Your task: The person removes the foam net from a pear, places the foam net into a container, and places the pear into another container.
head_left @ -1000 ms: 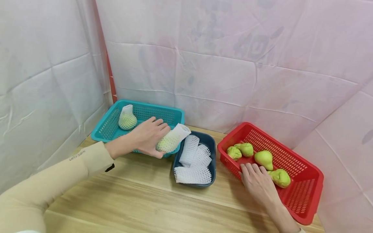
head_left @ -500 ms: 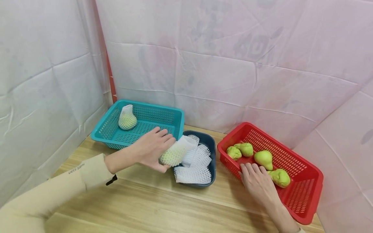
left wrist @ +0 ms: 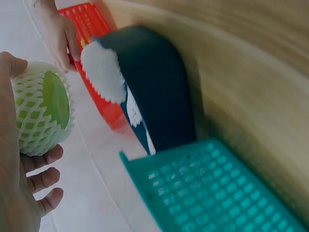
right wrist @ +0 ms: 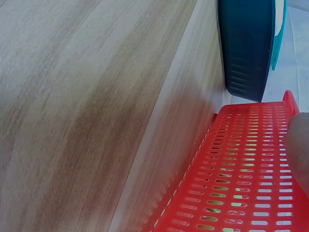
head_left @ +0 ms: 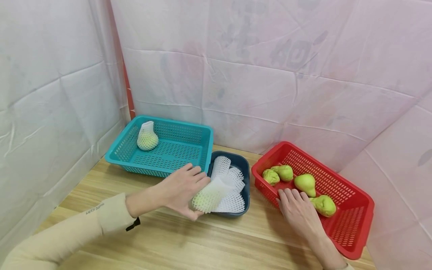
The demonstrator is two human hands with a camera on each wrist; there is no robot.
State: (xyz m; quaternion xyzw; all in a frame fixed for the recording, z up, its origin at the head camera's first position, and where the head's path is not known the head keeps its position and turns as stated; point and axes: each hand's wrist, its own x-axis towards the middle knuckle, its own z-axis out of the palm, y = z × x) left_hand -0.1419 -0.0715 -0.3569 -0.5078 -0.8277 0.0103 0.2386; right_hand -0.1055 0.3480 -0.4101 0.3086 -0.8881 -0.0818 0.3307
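The netted pear (head_left: 205, 199) sits in my left hand (head_left: 185, 190), held between thumb and partly bent fingers, near the navy basin (left wrist: 157, 87); my right hand (head_left: 298, 212) grips the red basket's (head_left: 368, 219) rim.

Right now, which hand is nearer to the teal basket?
Left. The left hand, holding a netted pear, is by the teal basket, in front of its near right corner. The right hand is farther off, beyond the navy tray, holding the red basket.
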